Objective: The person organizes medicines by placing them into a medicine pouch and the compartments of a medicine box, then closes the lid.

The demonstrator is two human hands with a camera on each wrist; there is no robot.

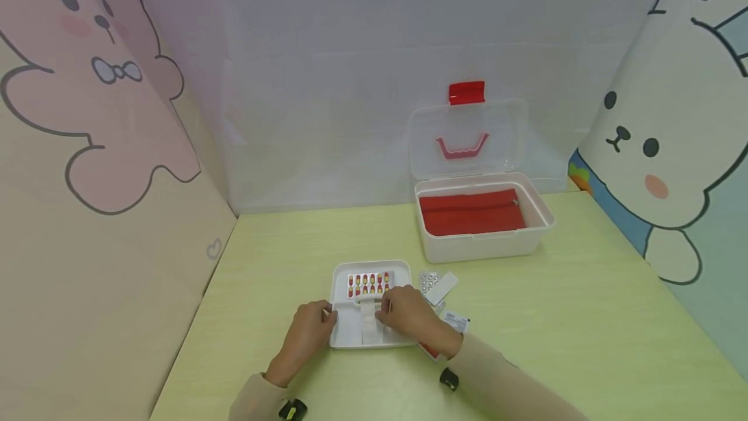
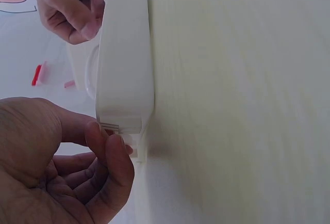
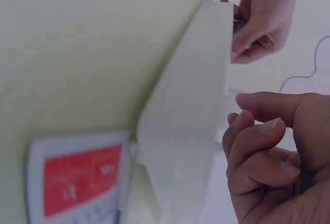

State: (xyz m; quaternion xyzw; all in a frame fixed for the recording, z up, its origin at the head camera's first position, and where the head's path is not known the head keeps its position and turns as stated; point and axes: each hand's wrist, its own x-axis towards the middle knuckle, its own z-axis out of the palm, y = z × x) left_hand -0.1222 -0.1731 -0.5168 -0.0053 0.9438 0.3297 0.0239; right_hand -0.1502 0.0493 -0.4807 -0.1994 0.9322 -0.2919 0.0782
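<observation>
A white tray [image 1: 345, 338] lies on the table in the head view. My left hand [image 1: 308, 329] pinches its left edge between thumb and forefinger, and the left wrist view shows this grip at the tray's corner. A blister pack [image 1: 365, 280] of red and yellow capsules lies in the tray's far part. Nearer me, a folded white strip [image 1: 369, 327] lies under a white arched bar [image 1: 363, 300]. Over the tray's right side, my right hand [image 1: 409, 310] hovers by the strip. In the right wrist view its fingers are loosely bent, with nothing visible between them.
Right of the tray lie a silver blister pack [image 1: 428, 280], a white packet [image 1: 442, 287], a printed sachet [image 1: 456, 321] and a red-and-white packet [image 3: 82, 177], partly under my right arm. Behind stands an open white box [image 1: 485, 249] containing a red pouch [image 1: 473, 213].
</observation>
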